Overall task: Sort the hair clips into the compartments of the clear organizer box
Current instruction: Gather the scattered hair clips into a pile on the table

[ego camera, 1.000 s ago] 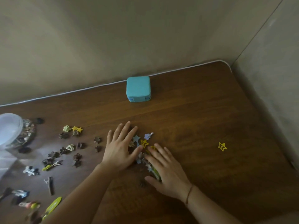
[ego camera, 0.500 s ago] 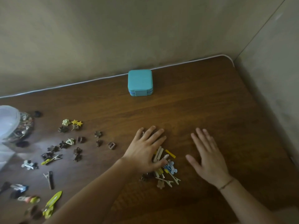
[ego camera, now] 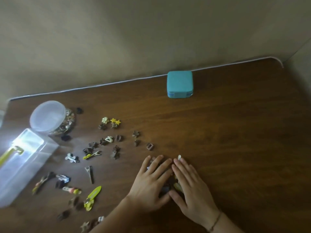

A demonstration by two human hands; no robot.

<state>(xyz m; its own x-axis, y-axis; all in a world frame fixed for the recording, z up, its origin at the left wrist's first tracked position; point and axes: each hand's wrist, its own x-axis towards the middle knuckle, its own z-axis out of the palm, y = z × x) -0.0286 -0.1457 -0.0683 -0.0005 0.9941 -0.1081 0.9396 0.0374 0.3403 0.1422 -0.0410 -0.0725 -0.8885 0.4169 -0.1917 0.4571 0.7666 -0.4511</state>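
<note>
While your two hands lay side by side on the wooden table (ego camera: 235, 132), they pressed flat over a small pile of clips (ego camera: 170, 185), well in front of the teal case (ego camera: 179, 84). Your left hand (ego camera: 151, 184) had its fingers straight and slightly spread, palm down on the pile. Your right hand (ego camera: 190, 187) lay the same way, fingers straight and close together, its thumb touching your left thumb, with a thin bracelet (ego camera: 215, 222) at the wrist. One pale clip (ego camera: 179, 157) poked out just past your right fingertips. Far to the left of the case, the clear organizer box (ego camera: 21, 165) sat at the table's edge, its yellow latch (ego camera: 10, 153) showing; I couldn't tell what its compartments held. Just behind the box stood a round plastic jar (ego camera: 50, 116). Between the box and your hands, loose clips were scattered: brown flower clips (ego camera: 116, 152), two yellow stars (ego camera: 115, 121), a lime-green clip (ego camera: 93, 195).
</note>
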